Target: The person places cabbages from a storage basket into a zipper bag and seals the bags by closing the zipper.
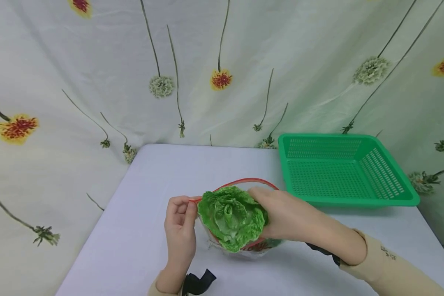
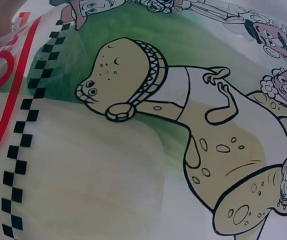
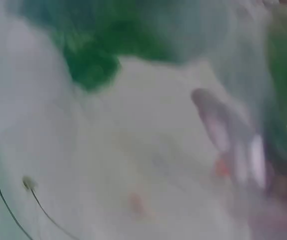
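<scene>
A leafy green head of lettuce (image 1: 231, 218) sits over the mouth of a clear plastic bag (image 1: 249, 251) with a red rim. My right hand (image 1: 285, 216) grips the lettuce from its right side, with the fingers mostly hidden behind the leaves. At the bag's left edge, my left hand (image 1: 181, 226) pinches the red rim between thumb and fingers. Cartoon figures printed on the bag (image 2: 133, 160) fill the left wrist view. The right wrist view is blurred, with dark green leafy patches and clear plastic across it.
A green perforated plastic basket (image 1: 322, 176) stands at the back right of the white table (image 1: 144, 193). Behind the table hangs a pale cloth (image 1: 114, 53) printed with flowers. A black strap (image 1: 200, 283) circles my left wrist.
</scene>
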{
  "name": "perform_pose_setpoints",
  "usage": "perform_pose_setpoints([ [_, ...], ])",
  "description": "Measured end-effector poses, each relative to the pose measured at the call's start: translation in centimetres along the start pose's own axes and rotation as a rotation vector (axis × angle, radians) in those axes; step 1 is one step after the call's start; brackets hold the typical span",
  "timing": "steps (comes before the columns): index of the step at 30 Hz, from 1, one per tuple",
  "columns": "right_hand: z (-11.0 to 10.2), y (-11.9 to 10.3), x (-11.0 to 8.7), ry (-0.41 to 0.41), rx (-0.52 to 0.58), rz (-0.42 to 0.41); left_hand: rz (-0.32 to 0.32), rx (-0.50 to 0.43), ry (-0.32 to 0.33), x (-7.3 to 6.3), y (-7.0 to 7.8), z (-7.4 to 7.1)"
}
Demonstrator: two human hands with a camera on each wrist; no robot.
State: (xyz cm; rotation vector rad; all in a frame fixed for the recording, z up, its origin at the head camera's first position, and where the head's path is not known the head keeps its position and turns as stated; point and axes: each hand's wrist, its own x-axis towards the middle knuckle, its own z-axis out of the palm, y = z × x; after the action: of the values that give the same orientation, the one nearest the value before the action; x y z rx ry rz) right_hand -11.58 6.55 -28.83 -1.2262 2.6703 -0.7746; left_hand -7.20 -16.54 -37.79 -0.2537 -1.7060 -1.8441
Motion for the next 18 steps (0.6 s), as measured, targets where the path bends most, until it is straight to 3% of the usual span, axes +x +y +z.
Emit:
perform_pose_setpoints([
  [2, -1.0, 0.1, -0.6, 0.039, 0.001, -0.036, -0.011, 0.001, 0.023, 0.1, -0.1, 0.0],
  [5, -2.0, 0.8, -2.2, 0.21, 0.024, -0.136, -0.025, -0.021, 0.04, 0.2, -0.2, 0.0],
  [8, -1.8, 2.3, -4.6, 0.358, 0.056, -0.137, -0.043, -0.061, 0.04, 0.1, -0.2, 0.0],
  [13, 1.1, 4.9, -8.5, 0.41, 0.246, -0.027, -0.054, -0.068, 0.037, 0.1, -0.2, 0.1],
  [15, 2.8, 5.6, -8.9, 0.461, 0.356, -0.019, -0.044, -0.063, 0.041, 0.3, -0.2, 0.2],
  [18, 4.9, 5.9, -8.4, 0.611, 0.464, -0.006, -0.027, -0.072, 0.052, 0.5, -0.3, 0.2],
])
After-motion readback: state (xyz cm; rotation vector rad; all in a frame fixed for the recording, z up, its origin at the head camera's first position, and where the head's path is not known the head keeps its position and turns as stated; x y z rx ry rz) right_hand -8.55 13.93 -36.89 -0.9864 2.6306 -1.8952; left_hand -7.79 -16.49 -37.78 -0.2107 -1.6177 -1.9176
